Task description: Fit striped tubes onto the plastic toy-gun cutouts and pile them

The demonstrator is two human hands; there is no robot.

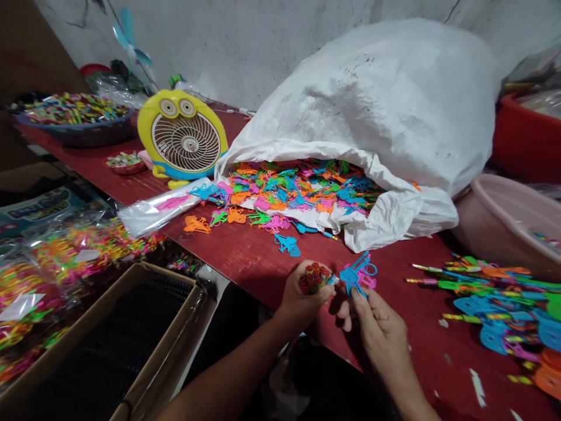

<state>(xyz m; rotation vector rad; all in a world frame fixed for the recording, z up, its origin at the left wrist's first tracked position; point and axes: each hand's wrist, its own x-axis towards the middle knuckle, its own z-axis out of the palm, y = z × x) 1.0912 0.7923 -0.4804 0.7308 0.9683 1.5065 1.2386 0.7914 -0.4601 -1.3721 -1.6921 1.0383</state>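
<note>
My left hand (pixel 300 298) is wrapped round a bundle of thin sticks (pixel 314 277), whose red and yellow ends point up toward me. Between the thumb and fingers of my right hand (pixel 380 330) is a flat blue plastic piece (pixel 352 278) with lattice holes. A pink plastic piece (pixel 366 276) lies against it, also at the right fingers. The blue piece is close to a pale stick end beside my left thumb; whether they touch I cannot tell. Beyond my hands, a large white sack (pixel 394 99) lies with its mouth toward me, spilling similar colourful plastic pieces (pixel 289 190).
A yellow character-shaped fan (pixel 188 137) stands left of the sack. Finished-looking coloured sticks (pixel 495 298) lie at right, near a pink basin (pixel 491 216). A cardboard box (pixel 175 327) and bagged pieces (pixel 79 251) are below the red table's (pixel 210 245) left edge.
</note>
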